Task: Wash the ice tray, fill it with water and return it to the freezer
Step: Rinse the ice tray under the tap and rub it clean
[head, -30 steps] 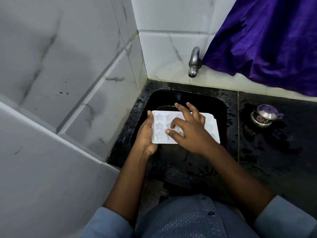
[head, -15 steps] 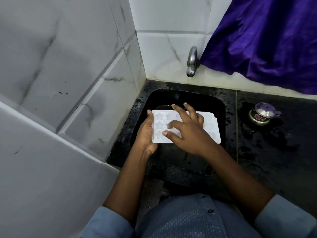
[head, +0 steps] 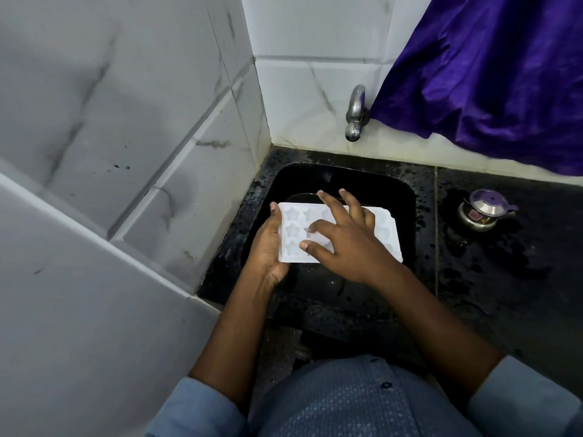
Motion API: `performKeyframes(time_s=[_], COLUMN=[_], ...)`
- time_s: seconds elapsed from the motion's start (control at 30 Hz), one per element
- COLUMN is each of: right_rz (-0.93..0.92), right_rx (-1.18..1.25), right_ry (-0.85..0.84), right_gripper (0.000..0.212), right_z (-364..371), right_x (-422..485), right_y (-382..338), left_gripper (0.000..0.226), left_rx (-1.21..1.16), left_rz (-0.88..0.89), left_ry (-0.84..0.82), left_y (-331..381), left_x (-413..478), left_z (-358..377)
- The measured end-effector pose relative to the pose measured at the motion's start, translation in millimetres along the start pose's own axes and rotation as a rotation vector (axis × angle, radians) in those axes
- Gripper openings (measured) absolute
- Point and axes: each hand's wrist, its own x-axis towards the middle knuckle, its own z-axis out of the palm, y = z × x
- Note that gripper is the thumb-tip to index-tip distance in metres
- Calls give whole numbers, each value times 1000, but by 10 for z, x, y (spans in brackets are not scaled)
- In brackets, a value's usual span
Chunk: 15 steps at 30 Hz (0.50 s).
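A white ice tray (head: 291, 233) with star-shaped cavities is held level over the black sink (head: 407, 197). My left hand (head: 268, 250) grips the tray's left end, thumb on the top edge and fingers underneath. My right hand (head: 344, 238) lies spread over the middle of the tray, with the index finger bent into a cavity and the other fingers stretched across the top. The tray's right part is partly hidden by that hand. A metal tap (head: 355, 113) juts from the tiled wall above the sink; no water is seen running.
Wet black counter (head: 504, 279) lies to the right of the sink, with a small steel pot with a purple lid (head: 482, 211) on it. A purple cloth (head: 492, 74) hangs at the upper right. Tiled walls close in the left side and back.
My right hand's fingers have shifted slightly over the tray's cavities, rubbing them. The left hand and the tray have stayed in place.
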Motion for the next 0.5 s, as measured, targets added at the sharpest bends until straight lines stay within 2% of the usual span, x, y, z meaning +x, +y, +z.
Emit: performKeyframes(time_s=[0.13,0.23,0.3,0.5], right_rz=[35,20,19,42], right_rx=[-44,-13,16,-39], right_ry=[-107,-66,-29,-109], right_gripper=[63,68,63,66], right_z=[15,4,-7,-6], right_x=[6,0,11,41], right_y=[4,-9,-16,9], left_gripper=[87,88,87,86], left_rx=[-1,-6,-12,27], left_rz=[8,8,16,19], left_ry=[34,29,24,58], left_y=[12,18,17,41], left_x=[5,-1,0,-4], left_z=[4,4,20,36])
